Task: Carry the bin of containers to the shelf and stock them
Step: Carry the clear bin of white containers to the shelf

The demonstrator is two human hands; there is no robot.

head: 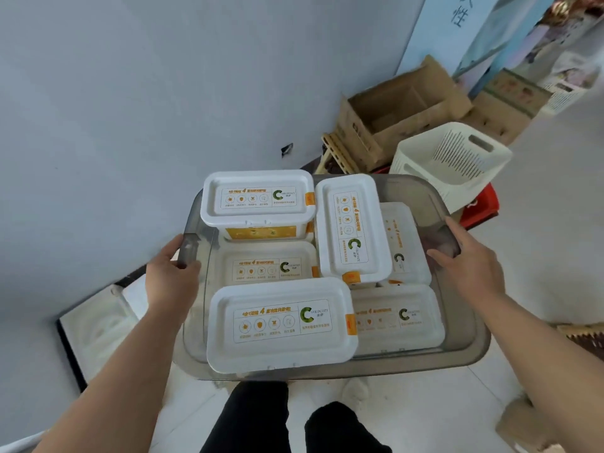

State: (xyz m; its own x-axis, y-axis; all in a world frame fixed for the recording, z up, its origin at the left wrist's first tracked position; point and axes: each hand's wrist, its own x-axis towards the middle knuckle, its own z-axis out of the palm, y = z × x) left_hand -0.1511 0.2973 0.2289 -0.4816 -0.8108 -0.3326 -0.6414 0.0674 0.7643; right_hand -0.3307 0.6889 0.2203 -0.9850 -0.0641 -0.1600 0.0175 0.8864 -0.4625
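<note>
A smoky see-through plastic bin (pixel 470 351) hangs in the air in front of me, above the floor. It holds several white lidded containers with orange and green labels, stacked in two layers; one top container (pixel 281 325) lies nearest me, another (pixel 258 199) at the far left, a third (pixel 353 230) lengthwise at the right. My left hand (pixel 170 273) grips the bin's left handle, thumb over the rim. My right hand (pixel 467 256) grips the right handle. No shelf is in view.
A pale wall stands at the left and ahead. On the floor beyond the bin lie a cream slotted basket (pixel 454 155), a red crate (pixel 480 204), open cardboard boxes (pixel 398 116) and a wooden rack. A white panel (pixel 98 322) leans low left. My dark-trousered legs (pixel 294 420) are below.
</note>
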